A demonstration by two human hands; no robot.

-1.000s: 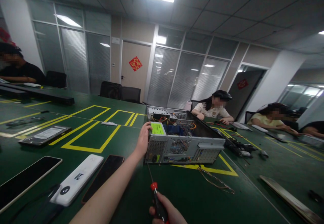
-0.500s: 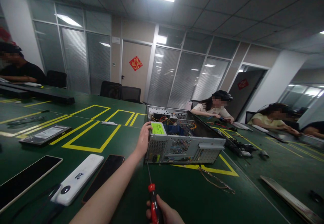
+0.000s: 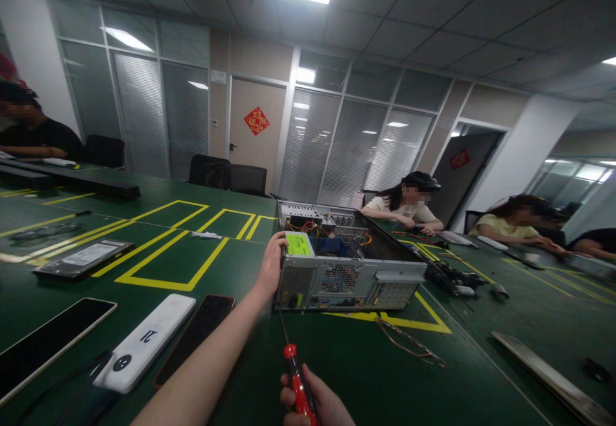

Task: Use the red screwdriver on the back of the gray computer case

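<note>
An opened computer case (image 3: 394, 288) lies on the green table, its perforated rear panel facing me, with coloured wires showing inside. My left hand (image 3: 272, 262) grips the case's left rear corner, fingers bent over the top edge beside the power supply's green label (image 3: 298, 244). Low in the view, my right hand (image 3: 320, 397) is wrapped round the red and black handle of a screwdriver (image 3: 292, 363). The shaft points up and away, its tip at the lower left corner of the rear panel. Whether it sits in a screw is too small to tell.
To the left lie a hard drive (image 3: 84, 259), a white power bank (image 3: 144, 342) and two phones, one dark (image 3: 195, 339), one white-edged (image 3: 52, 333). Glasses (image 3: 409, 342) rest before the case; black cables (image 3: 457, 278) are at its right. Several people sit around the table.
The screwdriver handle has swung slightly right and up with my right hand, its tip staying at the case corner. My left hand keeps its place on the case. The view has shifted slightly.
</note>
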